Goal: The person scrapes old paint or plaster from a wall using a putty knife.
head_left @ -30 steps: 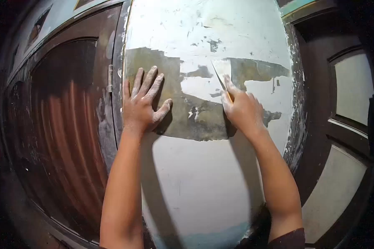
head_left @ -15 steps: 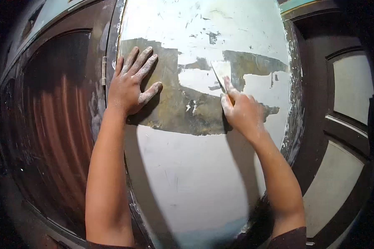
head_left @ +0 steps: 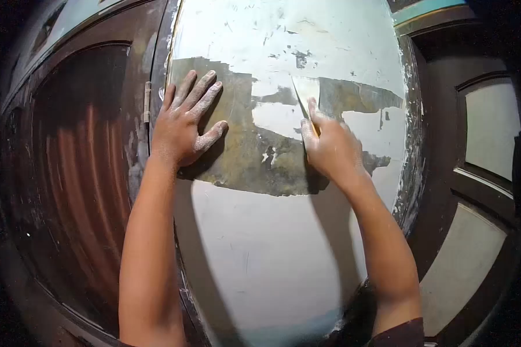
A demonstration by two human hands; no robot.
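My left hand (head_left: 186, 124) rests with fingers spread on the wall, over a grey-brown patch (head_left: 234, 156) where the white coating is gone. White dust covers its fingertips. My right hand (head_left: 333, 141) grips the handle of a putty knife (head_left: 308, 92), index finger stretched along the blade. The blade points up and lies at the wall, at the border between a white remnant (head_left: 278, 118) and bare patches. Most of the handle is hidden in my fist. White coating (head_left: 260, 243) still covers the wall below, and a pale, chipped layer (head_left: 243, 34) covers it above.
Left of the wall stands a dark wooden door (head_left: 81, 173) with a metal hinge (head_left: 147, 102). On the right is another dark frame (head_left: 434, 173) with pale panels (head_left: 489, 130). Paint-smeared trim (head_left: 410, 115) edges the wall strip.
My right hand and the putty knife have shifted slightly up and left along the wall. My left hand keeps its place on the wall; the whole view has tilted a little.
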